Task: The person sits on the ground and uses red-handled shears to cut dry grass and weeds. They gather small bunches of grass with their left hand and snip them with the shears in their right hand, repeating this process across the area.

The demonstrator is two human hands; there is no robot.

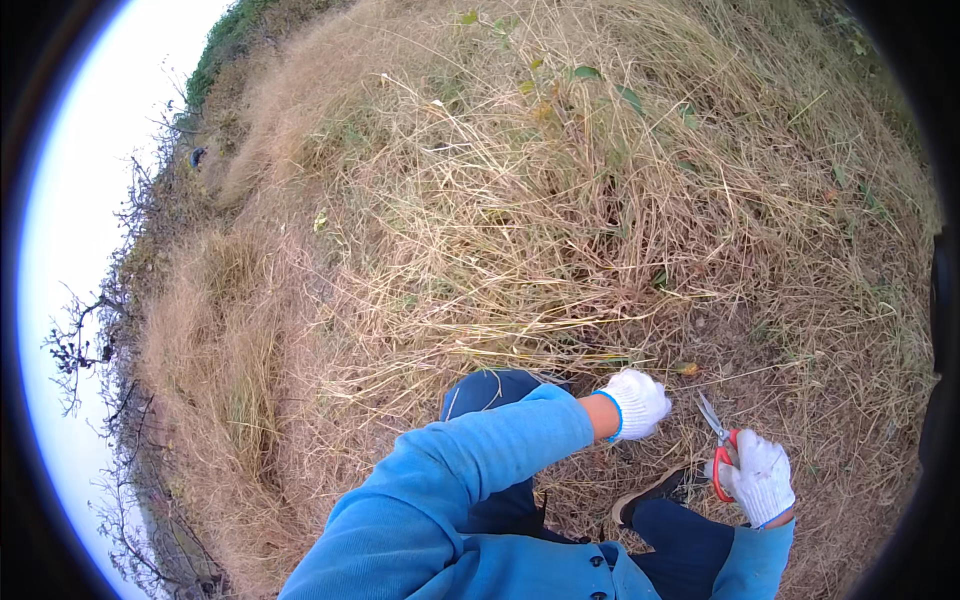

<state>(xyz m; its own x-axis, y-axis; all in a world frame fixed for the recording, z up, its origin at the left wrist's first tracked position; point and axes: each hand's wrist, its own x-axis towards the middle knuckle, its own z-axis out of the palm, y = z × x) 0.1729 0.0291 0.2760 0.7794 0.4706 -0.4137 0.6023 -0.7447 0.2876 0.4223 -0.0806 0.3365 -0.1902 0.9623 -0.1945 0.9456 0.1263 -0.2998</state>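
My left hand (pixel 637 405), in a white knit glove with a blue cuff edge, is closed near the cut-looking dry grass stalks (pixel 525 337) in front of my knee. Thin stalks show beside its fingers, but whether it grips them is hidden. To its right, my right hand (pixel 756 478), gloved the same way, holds scissors (pixel 724 444) by their red handles. The metal blades point up and left towards my left hand and are slightly apart. A small orange-yellow plant part (pixel 688 369) lies just above the gap between the hands.
Tall dry grass (pixel 615 202) covers the slope ahead, with a few green leaves (pixel 628 97) in it. My bent knee (pixel 495 390) and a dark shoe (pixel 656 491) are close below the hands. Bare-branched shrubs (pixel 90 330) line the far left. A small dark-blue shape (pixel 197 157) shows in the distance.
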